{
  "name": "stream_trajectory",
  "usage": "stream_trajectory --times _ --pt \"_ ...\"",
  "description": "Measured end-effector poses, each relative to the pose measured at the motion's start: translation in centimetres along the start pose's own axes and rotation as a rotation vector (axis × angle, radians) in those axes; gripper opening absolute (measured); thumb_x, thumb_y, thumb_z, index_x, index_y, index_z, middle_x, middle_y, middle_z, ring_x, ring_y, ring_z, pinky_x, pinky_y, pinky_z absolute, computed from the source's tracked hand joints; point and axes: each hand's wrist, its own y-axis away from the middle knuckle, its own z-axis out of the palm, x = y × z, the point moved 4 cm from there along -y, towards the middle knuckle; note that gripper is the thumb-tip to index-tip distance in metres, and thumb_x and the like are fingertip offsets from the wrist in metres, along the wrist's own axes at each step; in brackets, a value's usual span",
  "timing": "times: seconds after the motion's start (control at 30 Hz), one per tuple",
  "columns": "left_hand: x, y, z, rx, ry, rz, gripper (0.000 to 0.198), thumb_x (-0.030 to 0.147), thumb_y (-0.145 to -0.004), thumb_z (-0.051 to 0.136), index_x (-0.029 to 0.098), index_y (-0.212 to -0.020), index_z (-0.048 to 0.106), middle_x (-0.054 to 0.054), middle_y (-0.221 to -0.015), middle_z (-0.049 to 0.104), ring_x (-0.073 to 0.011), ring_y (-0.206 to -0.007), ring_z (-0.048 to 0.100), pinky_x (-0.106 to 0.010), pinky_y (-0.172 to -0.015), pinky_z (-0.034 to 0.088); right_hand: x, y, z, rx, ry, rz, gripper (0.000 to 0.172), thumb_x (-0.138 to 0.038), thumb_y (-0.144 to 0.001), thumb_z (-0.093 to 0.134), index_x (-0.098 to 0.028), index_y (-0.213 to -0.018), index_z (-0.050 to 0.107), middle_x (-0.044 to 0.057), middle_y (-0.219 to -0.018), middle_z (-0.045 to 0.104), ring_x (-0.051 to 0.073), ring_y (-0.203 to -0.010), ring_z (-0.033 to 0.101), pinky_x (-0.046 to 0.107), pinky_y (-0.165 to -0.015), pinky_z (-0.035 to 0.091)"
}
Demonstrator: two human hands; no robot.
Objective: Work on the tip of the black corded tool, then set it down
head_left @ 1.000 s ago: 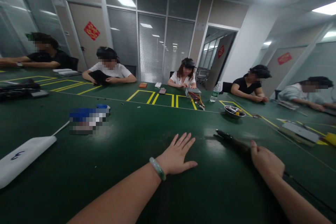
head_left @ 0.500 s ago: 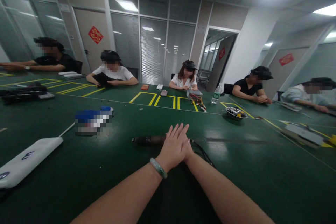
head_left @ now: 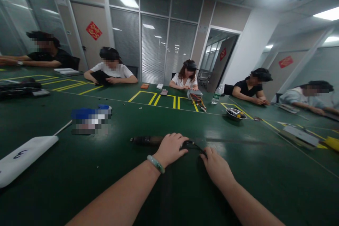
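Observation:
A dark, cylindrical electric screwdriver [head_left: 145, 141] lies sideways on the green table, its tip pointing left. My left hand [head_left: 172, 149], with a jade-like bangle on the wrist, is closed over the screwdriver's right end. From that end a black cord [head_left: 197, 145] curves towards my right hand [head_left: 216, 165]. The fingers of my right hand are bent and pinch the cord. Part of the screwdriver is hidden under my left hand.
At the left lie a white power bank [head_left: 29, 155] with a cable and a blurred blue-and-white item [head_left: 90, 118]. A metal bowl [head_left: 235, 114] of small parts, a water bottle [head_left: 217, 94] and a wired metal box [head_left: 195, 94] stand farther off. Several people sit across the table [head_left: 119, 180].
My hands were clasped together over the screwdriver; they have come apart. The left now grips the screwdriver's end, and the right has moved right and down to the cord.

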Motion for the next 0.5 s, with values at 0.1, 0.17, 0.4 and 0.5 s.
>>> stream_trajectory --times 0.1,0.17,0.4,0.5 --pt "0.1 -0.1 -0.2 -0.017 -0.008 -0.025 0.033 0.043 -0.086 0.054 0.029 -0.116 0.055 -0.002 -0.112 0.058 -0.0221 -0.103 0.051 -0.037 -0.086 0.038 1.8 -1.9 -0.4 -0.011 -0.065 -0.039 0.023 -0.036 -0.095 0.035 -0.022 -0.093 0.053 0.004 -0.097 0.059 0.018 -0.081 0.059 0.028 -0.070 0.040" --pt "0.2 -0.1 -0.3 -0.023 0.005 -0.028 0.030 0.043 -0.087 0.053 0.029 -0.113 0.056 -0.002 -0.110 0.058 -0.0216 -0.101 0.051 -0.036 -0.084 0.038 3.1 -3.7 -0.9 0.005 -0.112 -0.046 0.022 -0.035 -0.095 0.036 -0.022 -0.092 0.054 0.003 -0.098 0.060 0.017 -0.083 0.058 0.027 -0.073 0.040" --pt "0.5 0.1 -0.7 0.005 0.020 -0.024 0.027 0.043 -0.087 0.052 0.027 -0.107 0.060 -0.002 -0.104 0.061 -0.0215 -0.096 0.053 -0.036 -0.082 0.040 4.4 -7.6 -1.2 -0.009 -0.214 0.009 0.024 -0.035 -0.093 0.040 -0.021 -0.098 0.060 0.003 -0.096 0.064 0.017 -0.089 0.058 0.027 -0.078 0.039" --pt "0.6 0.1 -0.7 0.024 0.036 -0.018 0.028 0.042 -0.088 0.050 0.026 -0.109 0.059 -0.002 -0.106 0.061 -0.0213 -0.097 0.053 -0.036 -0.084 0.040 4.2 -6.9 -1.4 -0.031 -0.210 -0.008 0.023 -0.035 -0.091 0.044 -0.023 -0.098 0.062 0.002 -0.094 0.065 0.017 -0.087 0.058 0.027 -0.075 0.040"
